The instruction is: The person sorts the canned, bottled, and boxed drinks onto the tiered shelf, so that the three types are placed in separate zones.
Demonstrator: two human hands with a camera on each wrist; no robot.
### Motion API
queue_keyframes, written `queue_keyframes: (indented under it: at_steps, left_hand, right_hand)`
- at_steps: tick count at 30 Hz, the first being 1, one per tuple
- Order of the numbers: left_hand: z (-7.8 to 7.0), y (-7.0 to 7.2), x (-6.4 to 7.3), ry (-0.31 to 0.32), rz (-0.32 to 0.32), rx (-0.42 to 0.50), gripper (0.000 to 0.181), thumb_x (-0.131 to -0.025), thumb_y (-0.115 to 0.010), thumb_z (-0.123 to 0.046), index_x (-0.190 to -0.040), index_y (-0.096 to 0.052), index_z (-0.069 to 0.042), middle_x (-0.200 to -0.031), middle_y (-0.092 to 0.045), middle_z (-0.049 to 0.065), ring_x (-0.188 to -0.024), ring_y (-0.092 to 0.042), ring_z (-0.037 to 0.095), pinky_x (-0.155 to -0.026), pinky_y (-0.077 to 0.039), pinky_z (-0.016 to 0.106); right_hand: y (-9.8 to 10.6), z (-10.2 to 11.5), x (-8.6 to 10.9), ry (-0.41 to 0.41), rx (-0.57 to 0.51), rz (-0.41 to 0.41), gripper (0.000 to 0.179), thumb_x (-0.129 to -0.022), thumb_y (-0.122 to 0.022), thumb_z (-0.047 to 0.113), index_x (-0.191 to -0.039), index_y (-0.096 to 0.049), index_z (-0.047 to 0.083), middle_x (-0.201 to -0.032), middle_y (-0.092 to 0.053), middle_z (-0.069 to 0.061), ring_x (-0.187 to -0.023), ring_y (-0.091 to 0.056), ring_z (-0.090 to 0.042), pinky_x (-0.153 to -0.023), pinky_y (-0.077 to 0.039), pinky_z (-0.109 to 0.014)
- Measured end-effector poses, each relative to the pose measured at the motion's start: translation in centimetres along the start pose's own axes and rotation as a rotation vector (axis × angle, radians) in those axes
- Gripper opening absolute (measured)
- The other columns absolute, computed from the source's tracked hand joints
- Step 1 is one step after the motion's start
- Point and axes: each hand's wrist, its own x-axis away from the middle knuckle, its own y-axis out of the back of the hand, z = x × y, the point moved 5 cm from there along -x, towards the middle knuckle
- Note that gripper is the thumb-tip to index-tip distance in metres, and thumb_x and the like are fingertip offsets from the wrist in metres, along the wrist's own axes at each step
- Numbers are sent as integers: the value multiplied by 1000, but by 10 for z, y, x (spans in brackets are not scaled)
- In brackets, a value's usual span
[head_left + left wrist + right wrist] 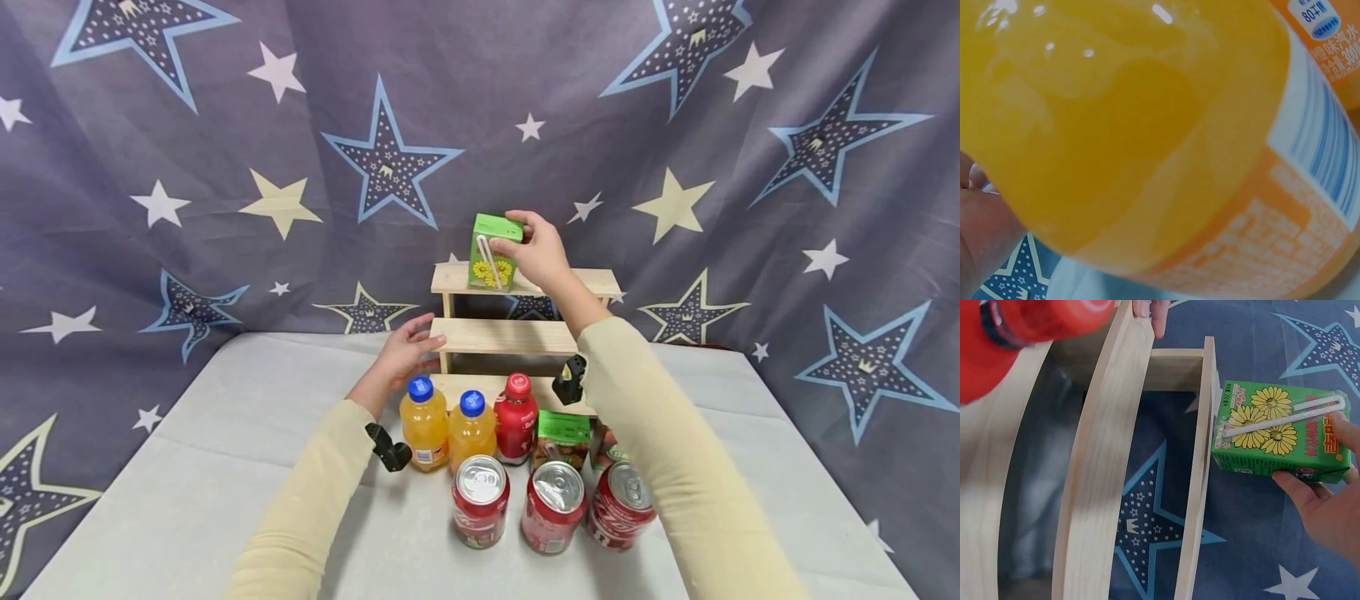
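Green carton (491, 257) between right fingers (529, 220), top shelf (588, 280) beneath

Right hand (538, 252) in pinch, above left hand (402, 352)

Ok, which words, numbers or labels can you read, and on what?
"80千焦": orange bottle, upper right of left wrist view
"汽水": same bottle
"300": same bottle
"饮料": green carton; its other lettering is unclear
Red cans, red bottle: print too blurred or small.
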Motion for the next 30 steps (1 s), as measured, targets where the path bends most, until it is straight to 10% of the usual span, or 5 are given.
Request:
queue_keyframes:
  at_steps: [30]
  left_hand:
    - [-2,0,0,0,16,-18,65,-91,-60,-13,-147,-27,-18,-149,-33,17,-129,-43,38,-104,-38,54]
  right_hand:
    - [-28,-5,-4,53,21,-64,52,-87,-66,23,-135,-48,17,-115,-60,-8,-100,-60,-19,-85,-52,-33]
